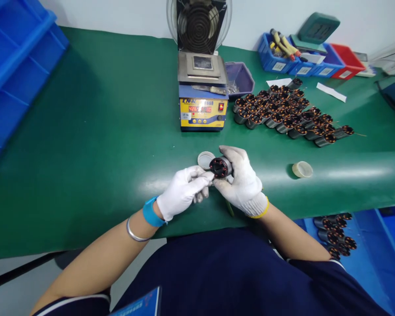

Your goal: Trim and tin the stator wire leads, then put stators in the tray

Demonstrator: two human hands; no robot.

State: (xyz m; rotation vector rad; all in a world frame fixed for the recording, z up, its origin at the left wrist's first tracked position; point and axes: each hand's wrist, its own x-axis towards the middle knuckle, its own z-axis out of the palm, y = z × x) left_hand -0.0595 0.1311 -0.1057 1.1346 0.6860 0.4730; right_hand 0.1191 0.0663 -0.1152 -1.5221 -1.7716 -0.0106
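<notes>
My right hand, in a white knit glove, is wrapped round a motor stator, a dark cylinder with copper windings whose open end faces left. White-gloved too, my left hand has its thumb and fingers pinched together at the stator's lower left rim. Whether it grips a wire end or only touches the rim is too small to make out. Just behind the stator sits a small round white dish, partly covered by it. Something thin and greenish sticks out below my right hand.
A yellow and blue solder pot stands ahead, with a purple bin beside it. Several stators are grouped at right, near a small round cup. Blue tool bins line the back. Blue crates rise at left.
</notes>
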